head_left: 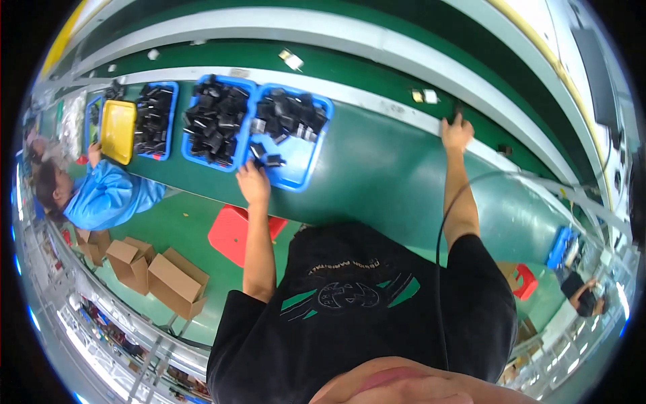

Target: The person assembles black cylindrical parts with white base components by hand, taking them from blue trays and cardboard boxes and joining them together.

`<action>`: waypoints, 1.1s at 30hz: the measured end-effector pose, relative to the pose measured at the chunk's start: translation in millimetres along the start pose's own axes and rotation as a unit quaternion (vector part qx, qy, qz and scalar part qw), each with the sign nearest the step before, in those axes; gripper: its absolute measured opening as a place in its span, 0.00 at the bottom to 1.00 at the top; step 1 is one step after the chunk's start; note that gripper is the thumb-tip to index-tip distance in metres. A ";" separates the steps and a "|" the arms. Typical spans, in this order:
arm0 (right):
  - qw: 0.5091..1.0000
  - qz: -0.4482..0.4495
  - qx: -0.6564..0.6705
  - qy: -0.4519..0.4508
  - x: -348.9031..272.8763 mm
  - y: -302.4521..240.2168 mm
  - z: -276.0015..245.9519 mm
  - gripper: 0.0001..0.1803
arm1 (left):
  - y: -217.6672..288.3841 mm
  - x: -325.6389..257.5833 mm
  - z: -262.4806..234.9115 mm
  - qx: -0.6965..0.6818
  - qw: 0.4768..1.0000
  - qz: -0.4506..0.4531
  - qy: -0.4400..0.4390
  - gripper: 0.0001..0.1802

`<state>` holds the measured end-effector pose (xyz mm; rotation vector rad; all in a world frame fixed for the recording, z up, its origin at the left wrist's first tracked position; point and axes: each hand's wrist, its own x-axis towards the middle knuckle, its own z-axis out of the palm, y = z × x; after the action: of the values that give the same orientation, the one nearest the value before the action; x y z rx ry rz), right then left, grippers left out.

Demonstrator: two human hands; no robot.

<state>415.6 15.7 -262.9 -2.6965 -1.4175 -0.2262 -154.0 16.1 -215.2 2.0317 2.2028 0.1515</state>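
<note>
My left hand (253,180) reaches into the near corner of a blue tray (311,158) half full of black plastic parts (289,113). Its fingers close around one black part (268,159) at the tray's edge. Two more blue trays (243,145) of the same black parts (215,121) stand to the left of it on the green bench (377,168). My right hand (457,132) is stretched out to the white rail (404,111) at the bench's far edge and pinches a small dark object (459,108) there. A black cable (444,215) hangs over my right arm.
A co-worker in a blue jacket (104,195) sits at the left, holding a yellow tray (118,131). A green conveyor belt (336,64) carries small white items (293,60) beyond the rail. Cardboard boxes (176,283) and a red stool (232,232) stand on the floor below.
</note>
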 end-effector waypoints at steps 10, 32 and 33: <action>0.911 0.335 0.118 -0.211 49.2 -97.2 -12.6 0.36 | 4.4 -5.8 -40.2 -0.294 0.933 -0.192 -0.080 0.25; 0.729 -0.163 0.660 -0.075 -205.0 -117.7 -361.6 0.15 | 199.7 -105.0 -251.9 -0.851 0.475 0.004 -0.222 0.29; 0.757 -0.259 0.600 0.030 -204.0 -112.0 -369.1 0.16 | 202.0 -112.8 -248.1 -0.859 0.460 0.017 -0.226 0.29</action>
<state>176.0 -139.9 66.8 -1.2250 -1.4691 0.4357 10.7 -74.3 67.3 0.5921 0.5754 1.0824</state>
